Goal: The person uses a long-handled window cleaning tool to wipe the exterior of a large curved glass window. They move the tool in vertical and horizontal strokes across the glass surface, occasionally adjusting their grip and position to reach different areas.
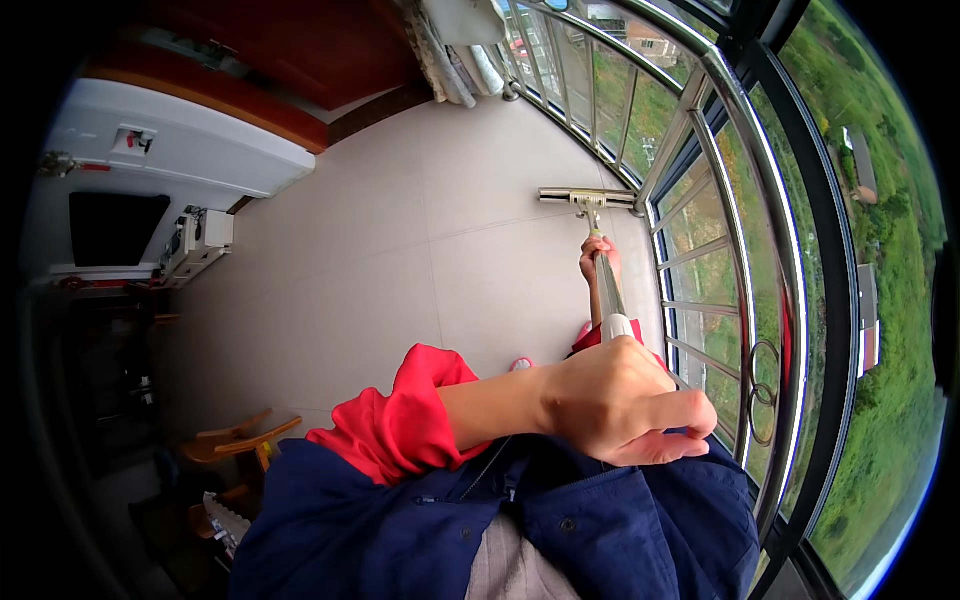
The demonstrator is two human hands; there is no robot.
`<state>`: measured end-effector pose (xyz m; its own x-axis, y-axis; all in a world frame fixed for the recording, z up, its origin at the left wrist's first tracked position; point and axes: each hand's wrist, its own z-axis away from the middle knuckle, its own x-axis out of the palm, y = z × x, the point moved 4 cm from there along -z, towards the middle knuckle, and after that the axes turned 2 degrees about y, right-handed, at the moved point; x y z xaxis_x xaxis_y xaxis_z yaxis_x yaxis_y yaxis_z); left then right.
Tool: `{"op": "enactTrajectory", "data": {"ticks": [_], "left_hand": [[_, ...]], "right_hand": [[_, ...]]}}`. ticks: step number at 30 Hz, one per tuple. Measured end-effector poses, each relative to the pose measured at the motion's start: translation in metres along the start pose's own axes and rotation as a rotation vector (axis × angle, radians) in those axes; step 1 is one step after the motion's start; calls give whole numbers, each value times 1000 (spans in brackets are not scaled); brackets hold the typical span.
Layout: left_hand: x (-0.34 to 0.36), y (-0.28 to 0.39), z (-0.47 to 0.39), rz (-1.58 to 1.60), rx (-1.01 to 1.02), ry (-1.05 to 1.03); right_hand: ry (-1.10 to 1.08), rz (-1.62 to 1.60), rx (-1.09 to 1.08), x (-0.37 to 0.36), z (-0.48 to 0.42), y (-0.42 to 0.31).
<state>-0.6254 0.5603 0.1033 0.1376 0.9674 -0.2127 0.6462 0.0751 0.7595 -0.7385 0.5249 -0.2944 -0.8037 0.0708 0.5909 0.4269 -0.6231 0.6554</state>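
Observation:
A long-handled squeegee with a pale metal pole (610,289) runs away from my chest. My left hand (626,401), large in the foreground, is closed round the upper end of the pole, at its white grip (616,328). Farther down, my right hand (600,259) grasps the pole just below the head. The squeegee head (587,197) lies crosswise, its right end close to the foot of the metal railing (649,187). Whether its blade touches the floor cannot be made out.
Stainless railing (787,300) and framed window panes curve along my right, with greenery outside. Pale floor tiles (360,247) stretch left. A curtain (469,71) hangs at the far corner. Wooden chair (247,439) stands at lower left; a white cabinet (206,240) is against the left wall.

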Motion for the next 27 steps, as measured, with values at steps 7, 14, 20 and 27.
{"op": "enactTrajectory", "data": {"ticks": [7, 14, 20, 27], "left_hand": [[-27, 29, 11, -54, -19, -43], [-54, 46, 14, -172, -12, -13], [-41, 2, 18, -255, -64, -18], [-57, 12, 3, -227, -160, 66]], "right_hand": [[157, 128, 27, -18, 1, 34], [262, 280, 34, 16, -24, 62], [47, 75, 38, 26, -43, 40], [136, 260, -83, -10, -47, 30]]}}
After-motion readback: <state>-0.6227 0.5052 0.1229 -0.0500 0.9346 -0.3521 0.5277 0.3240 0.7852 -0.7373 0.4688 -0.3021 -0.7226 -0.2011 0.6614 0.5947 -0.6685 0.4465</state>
